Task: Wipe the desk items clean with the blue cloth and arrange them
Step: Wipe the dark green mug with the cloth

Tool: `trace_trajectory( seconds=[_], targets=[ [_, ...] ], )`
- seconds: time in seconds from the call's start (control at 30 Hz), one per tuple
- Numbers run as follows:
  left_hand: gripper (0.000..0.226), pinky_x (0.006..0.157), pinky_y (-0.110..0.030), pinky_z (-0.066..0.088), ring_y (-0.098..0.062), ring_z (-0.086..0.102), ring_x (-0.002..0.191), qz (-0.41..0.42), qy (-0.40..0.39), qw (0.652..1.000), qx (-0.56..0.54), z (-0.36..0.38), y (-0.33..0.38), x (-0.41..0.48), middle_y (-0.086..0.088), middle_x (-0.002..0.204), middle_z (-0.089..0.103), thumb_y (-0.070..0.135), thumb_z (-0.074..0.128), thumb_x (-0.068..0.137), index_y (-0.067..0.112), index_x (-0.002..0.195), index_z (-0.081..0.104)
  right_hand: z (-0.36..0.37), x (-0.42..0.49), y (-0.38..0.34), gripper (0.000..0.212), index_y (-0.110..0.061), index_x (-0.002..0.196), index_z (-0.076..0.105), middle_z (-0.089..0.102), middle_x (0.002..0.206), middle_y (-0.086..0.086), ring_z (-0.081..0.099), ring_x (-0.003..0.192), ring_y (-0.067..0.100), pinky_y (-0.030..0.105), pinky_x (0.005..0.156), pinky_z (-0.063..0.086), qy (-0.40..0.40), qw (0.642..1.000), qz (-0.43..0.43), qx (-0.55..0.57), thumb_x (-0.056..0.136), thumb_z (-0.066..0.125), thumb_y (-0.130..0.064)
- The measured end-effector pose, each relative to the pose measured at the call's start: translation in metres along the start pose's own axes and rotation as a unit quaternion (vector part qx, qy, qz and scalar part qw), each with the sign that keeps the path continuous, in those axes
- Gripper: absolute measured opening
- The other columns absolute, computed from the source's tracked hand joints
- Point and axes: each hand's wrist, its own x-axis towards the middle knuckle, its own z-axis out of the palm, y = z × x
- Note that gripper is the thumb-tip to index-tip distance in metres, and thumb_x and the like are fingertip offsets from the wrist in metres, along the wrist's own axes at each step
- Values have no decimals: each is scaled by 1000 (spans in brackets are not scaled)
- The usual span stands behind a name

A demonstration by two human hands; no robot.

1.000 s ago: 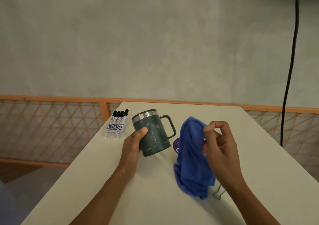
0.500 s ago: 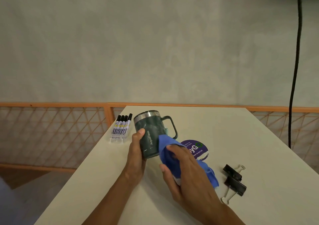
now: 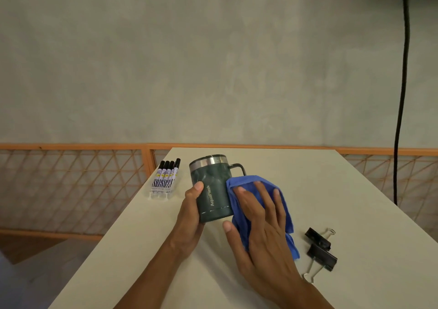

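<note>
A dark green mug with a steel rim and a handle on its right side is tilted slightly above the white desk. My left hand grips its lower left side, thumb on the front. My right hand presses the blue cloth flat against the mug's right side with straight, spread fingers. The cloth hangs down to the desk and hides the purple round item.
A pack of black markers lies at the desk's left edge. Two black binder clips lie right of the cloth. An orange lattice railing runs behind the desk. A black cable hangs at the right.
My right hand brought the cloth from the air onto the mug's side and flattened it there. The mug came closer, held by my left hand. The purple item is now covered.
</note>
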Motion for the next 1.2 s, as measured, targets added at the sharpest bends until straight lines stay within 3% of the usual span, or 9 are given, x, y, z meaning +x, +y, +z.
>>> trace_trajectory(
  seconds=[0.23,0.4,0.5,0.63,0.77,0.83,0.9,1.03,1.2],
  targets=[
    [59,103,-44,55,-31,72,123,13,9,1000,20,1,-4,5,-14,129,77,54,47,97,15,135,70,1,3,-7,63,-45,167,15,0,178,-21,-13,165,12,37,130,4,-13,994,44,97,109,37,-58],
    [45,107,-46,53,-27,74,118,26,52,998,13,-6,-1,10,-11,126,79,46,43,109,17,131,70,4,1,2,44,-46,156,35,34,167,-17,24,163,15,34,133,17,23,993,-49,102,115,40,-31],
    [41,105,-46,54,-30,73,121,7,47,999,18,-7,-4,11,-10,125,79,44,46,109,18,128,72,-3,14,6,34,-51,139,49,50,149,-32,48,140,-9,28,125,36,53,975,69,203,116,40,-29],
    [63,109,-54,55,-33,73,122,-8,16,999,43,-1,-9,9,-14,127,78,58,57,90,14,134,70,-16,15,8,48,-66,133,45,53,143,-34,48,135,-14,7,109,38,74,982,37,167,107,63,-30],
    [77,111,-63,52,-39,71,123,-3,7,999,52,-2,-15,10,-16,128,77,65,59,82,11,135,69,-16,16,11,30,-41,121,61,52,141,-24,54,131,2,22,102,51,102,991,-1,86,100,76,-24],
    [71,112,-65,50,-38,71,122,-3,22,999,50,-3,-15,10,-16,127,77,63,59,85,12,133,71,-14,16,11,16,-24,121,71,55,145,-14,43,144,1,43,118,44,124,991,-38,22,105,68,-23],
    [58,113,-61,51,-34,73,120,7,38,998,48,-4,-13,11,-14,124,79,57,56,90,16,129,73,-13,14,6,34,-22,136,69,58,152,-13,31,159,12,57,129,24,103,994,-42,-12,109,54,-34],
    [51,107,-51,56,-26,75,117,36,32,997,52,-6,-8,12,-8,124,79,52,53,93,19,128,73,-9,12,-8,54,-32,163,43,29,174,-17,3,167,22,57,130,6,21,999,-26,-43,114,26,-44],
    [73,88,-34,62,-29,76,116,56,-27,992,110,-11,-9,10,-11,125,78,63,59,85,13,138,67,-8,19,-12,66,-34,171,18,5,178,-22,-19,165,20,59,131,-8,-34,999,9,18,111,7,-61]
  ],
)
